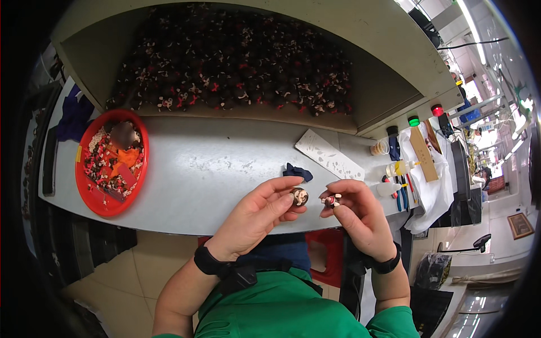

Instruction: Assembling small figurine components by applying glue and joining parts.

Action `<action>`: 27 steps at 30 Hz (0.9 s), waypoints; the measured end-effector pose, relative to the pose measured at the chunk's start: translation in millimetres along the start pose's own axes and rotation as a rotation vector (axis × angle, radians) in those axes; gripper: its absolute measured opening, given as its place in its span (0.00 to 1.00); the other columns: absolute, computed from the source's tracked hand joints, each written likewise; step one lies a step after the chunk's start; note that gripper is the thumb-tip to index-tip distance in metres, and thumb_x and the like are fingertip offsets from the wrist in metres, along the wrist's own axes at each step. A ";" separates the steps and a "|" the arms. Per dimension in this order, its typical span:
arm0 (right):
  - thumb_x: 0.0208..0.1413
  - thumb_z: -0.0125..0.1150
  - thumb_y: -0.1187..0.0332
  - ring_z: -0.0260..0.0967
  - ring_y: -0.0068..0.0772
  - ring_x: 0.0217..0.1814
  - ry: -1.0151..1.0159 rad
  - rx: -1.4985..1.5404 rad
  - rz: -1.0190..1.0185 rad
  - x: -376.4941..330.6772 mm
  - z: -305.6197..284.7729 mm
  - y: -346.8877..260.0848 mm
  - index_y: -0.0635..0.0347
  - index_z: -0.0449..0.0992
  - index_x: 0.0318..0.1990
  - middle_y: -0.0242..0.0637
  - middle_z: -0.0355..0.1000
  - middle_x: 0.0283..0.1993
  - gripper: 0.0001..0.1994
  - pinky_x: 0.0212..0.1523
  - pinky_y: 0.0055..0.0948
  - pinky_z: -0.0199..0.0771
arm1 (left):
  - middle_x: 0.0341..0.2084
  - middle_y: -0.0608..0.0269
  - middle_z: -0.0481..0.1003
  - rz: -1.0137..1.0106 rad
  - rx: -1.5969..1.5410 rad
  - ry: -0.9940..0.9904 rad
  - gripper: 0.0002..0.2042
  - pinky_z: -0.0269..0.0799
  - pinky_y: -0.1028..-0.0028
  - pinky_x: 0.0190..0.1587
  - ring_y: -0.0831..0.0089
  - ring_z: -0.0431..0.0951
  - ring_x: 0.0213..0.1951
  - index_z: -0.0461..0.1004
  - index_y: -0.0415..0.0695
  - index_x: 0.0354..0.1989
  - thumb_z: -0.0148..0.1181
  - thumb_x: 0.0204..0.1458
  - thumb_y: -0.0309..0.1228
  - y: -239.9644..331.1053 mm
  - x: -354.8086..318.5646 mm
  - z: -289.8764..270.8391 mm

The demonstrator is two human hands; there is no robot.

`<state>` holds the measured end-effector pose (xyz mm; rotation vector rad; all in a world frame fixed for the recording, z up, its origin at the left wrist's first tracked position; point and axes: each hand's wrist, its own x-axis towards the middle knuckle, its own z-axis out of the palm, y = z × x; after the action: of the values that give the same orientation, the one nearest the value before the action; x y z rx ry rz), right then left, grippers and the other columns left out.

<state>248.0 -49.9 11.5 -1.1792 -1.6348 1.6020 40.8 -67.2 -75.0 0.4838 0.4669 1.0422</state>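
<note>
Over the front edge of the grey worktable (186, 169), both hands are raised close together. Between the fingertips of my left hand (265, 208) is a small round dark-brown piece (300, 196) with a cream patterned front, perhaps a toy figure's head. My right hand (360, 219) pinches a small figure-like piece (331, 200) with cream, dark and pink-red parts. A short gap separates the two pieces. Just beyond them a crumpled navy cloth (297, 172) lies on the table.
A red oval basin (143, 163) of small parts stands at left. Behind, a deep bin holds many dark, cream and red pieces (225, 62). A white spotted board (329, 156) lies slanted. Bottles (398, 168), pliers (402, 198) and a cardboard strip (424, 155) are at right.
</note>
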 end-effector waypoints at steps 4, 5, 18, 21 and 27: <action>0.59 0.54 0.78 0.70 0.29 0.49 0.068 -0.148 -0.196 4.7 7.2 14.6 0.65 0.67 0.52 0.40 0.67 0.50 0.13 0.51 0.27 0.70 | 0.49 0.62 0.71 0.003 0.035 -0.023 0.17 0.70 0.75 0.53 0.75 0.73 0.50 0.64 0.40 0.60 0.47 0.64 0.29 -1.1 0.8 -0.4; 0.59 0.55 0.78 0.70 0.29 0.49 0.083 -0.220 -0.241 6.4 8.6 15.5 0.65 0.67 0.51 0.41 0.67 0.50 0.13 0.51 0.28 0.70 | 0.49 0.62 0.71 0.002 0.035 -0.024 0.17 0.70 0.75 0.53 0.75 0.73 0.50 0.64 0.40 0.60 0.47 0.64 0.29 -1.5 1.3 0.1; 0.46 0.68 0.81 0.72 0.39 0.46 0.178 -0.725 -0.590 13.6 11.1 14.6 0.61 0.74 0.44 0.41 0.71 0.46 0.16 0.44 0.30 0.75 | 0.48 0.60 0.72 0.095 0.106 -0.020 0.14 0.71 0.72 0.55 0.74 0.73 0.50 0.66 0.39 0.56 0.49 0.63 0.28 -9.0 2.4 -0.3; 0.46 0.67 0.81 0.72 0.39 0.46 0.109 -0.752 -0.595 13.9 6.5 12.5 0.62 0.72 0.44 0.42 0.71 0.46 0.16 0.45 0.30 0.74 | 0.48 0.60 0.72 0.119 0.127 -0.017 0.14 0.71 0.72 0.55 0.74 0.73 0.49 0.66 0.38 0.55 0.50 0.63 0.28 -9.6 1.2 -0.4; 0.47 0.65 0.81 0.72 0.40 0.44 0.000 -0.498 -0.370 12.4 -1.2 14.0 0.63 0.68 0.45 0.42 0.70 0.46 0.18 0.44 0.31 0.74 | 0.47 0.59 0.73 0.181 0.203 -0.012 0.14 0.72 0.72 0.54 0.73 0.75 0.48 0.66 0.37 0.54 0.51 0.62 0.27 -11.6 -0.4 5.0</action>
<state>246.1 -40.0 -4.2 -1.0159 -2.1774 0.9943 51.5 -73.1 -77.7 0.7227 0.5277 1.1703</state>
